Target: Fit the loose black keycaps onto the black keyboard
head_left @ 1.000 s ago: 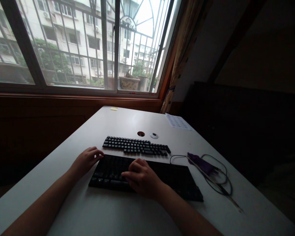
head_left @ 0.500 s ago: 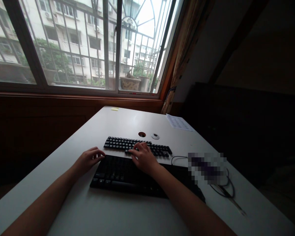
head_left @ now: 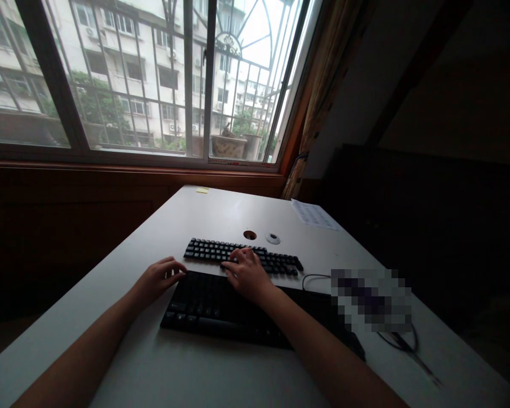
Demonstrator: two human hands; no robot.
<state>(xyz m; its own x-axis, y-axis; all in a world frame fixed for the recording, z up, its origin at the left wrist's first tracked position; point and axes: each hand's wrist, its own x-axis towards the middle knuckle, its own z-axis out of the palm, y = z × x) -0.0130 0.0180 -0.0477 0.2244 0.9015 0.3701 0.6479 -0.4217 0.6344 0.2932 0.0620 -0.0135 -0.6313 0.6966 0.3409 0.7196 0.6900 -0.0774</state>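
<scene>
A black full-size keyboard (head_left: 195,300) lies near me on the white desk, its keys dark and hard to make out. Just beyond it, black keycaps (head_left: 212,249) stand in close rows with a stepped outline. My left hand (head_left: 159,277) rests by the keyboard's far left corner, fingers loosely curved, fingertips touching or nearly touching that corner. Reaching over the keyboard, my right hand (head_left: 250,276) has thumb and forefinger at a dark keycap (head_left: 223,266) along the near edge of the rows. My right forearm hides part of the keyboard.
A dark cable (head_left: 317,276) runs beside a pixelated patch at the right. Further back are a cable hole (head_left: 250,235), a white round cover (head_left: 273,238), a printed sheet (head_left: 314,215) and a yellow sticky note (head_left: 202,191). A barred window (head_left: 161,85) stands behind the desk.
The view has shifted slightly, so everything sits a little further right and lower. Both hands keep almost the same places relative to the keyboard and the keycaps.
</scene>
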